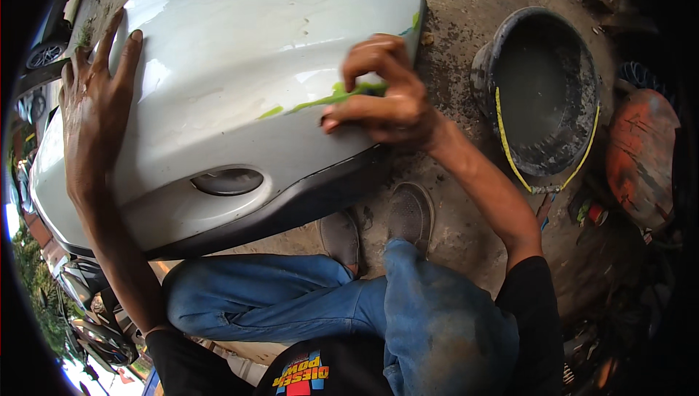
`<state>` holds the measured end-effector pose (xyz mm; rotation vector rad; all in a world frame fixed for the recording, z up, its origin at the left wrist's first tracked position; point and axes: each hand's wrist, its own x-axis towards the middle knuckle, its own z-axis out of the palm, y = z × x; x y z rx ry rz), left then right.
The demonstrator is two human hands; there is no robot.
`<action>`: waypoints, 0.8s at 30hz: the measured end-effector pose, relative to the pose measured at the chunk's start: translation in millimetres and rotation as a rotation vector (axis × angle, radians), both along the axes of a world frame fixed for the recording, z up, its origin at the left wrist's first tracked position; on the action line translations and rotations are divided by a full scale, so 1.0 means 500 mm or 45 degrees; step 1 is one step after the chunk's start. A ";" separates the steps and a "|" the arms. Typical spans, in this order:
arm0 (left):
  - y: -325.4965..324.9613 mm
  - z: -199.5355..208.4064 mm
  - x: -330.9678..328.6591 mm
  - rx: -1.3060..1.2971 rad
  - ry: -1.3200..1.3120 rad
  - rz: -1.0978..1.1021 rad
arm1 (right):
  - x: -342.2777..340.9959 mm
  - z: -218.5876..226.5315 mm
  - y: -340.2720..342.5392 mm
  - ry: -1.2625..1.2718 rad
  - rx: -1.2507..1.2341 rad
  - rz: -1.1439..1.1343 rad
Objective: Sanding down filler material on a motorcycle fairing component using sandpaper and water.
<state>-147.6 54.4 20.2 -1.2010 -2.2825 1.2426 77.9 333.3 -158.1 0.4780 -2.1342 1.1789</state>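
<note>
A white car bumper (277,46) lies across the space in front of me, with streaks of lime green (313,101) along its raised crease and at its right corner. My left hand (98,112) rests flat against the bumper's left side, fingers spread. Over the green streak, my right hand (389,94) is bent, its thumb and fingers curled toward the surface and slightly smeared by motion. Whatever it may grip is hidden beneath the fingers. An oval recess with a dark grey insert (228,181) sits in the bumper's near face.
To the right stands a black bucket (488,68) of cloudy water with a yellow rope handle (504,141). A worn orange-red piece (641,156) lies beyond it. My shoes (410,214) are close to the bumper's dark lower edge. Parked vehicles (47,54) show at the far left.
</note>
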 end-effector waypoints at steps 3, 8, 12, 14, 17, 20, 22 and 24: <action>0.015 -0.022 0.001 -0.012 0.044 -0.094 | 0.048 -0.062 0.079 -0.122 -0.031 -0.178; 0.000 0.015 -0.011 0.029 -0.022 -0.077 | -0.041 0.022 -0.024 0.090 -0.041 0.039; 0.000 -0.025 -0.002 0.050 0.069 -0.078 | 0.031 -0.051 0.073 -0.023 0.044 -0.134; 0.032 -0.011 0.006 0.009 0.067 -0.057 | 0.036 -0.035 0.061 -0.031 -0.027 -0.162; 0.030 -0.014 0.008 0.005 0.095 -0.017 | -0.020 -0.006 -0.011 0.104 0.027 0.001; 0.004 -0.008 0.000 0.027 0.110 -0.064 | -0.026 0.005 -0.003 0.115 0.056 -0.045; 0.020 -0.020 0.010 0.020 0.056 -0.017 | 0.030 -0.051 0.057 0.021 0.067 -0.159; 0.035 -0.028 0.002 0.100 0.080 -0.038 | 0.041 -0.056 0.064 0.015 0.027 -0.168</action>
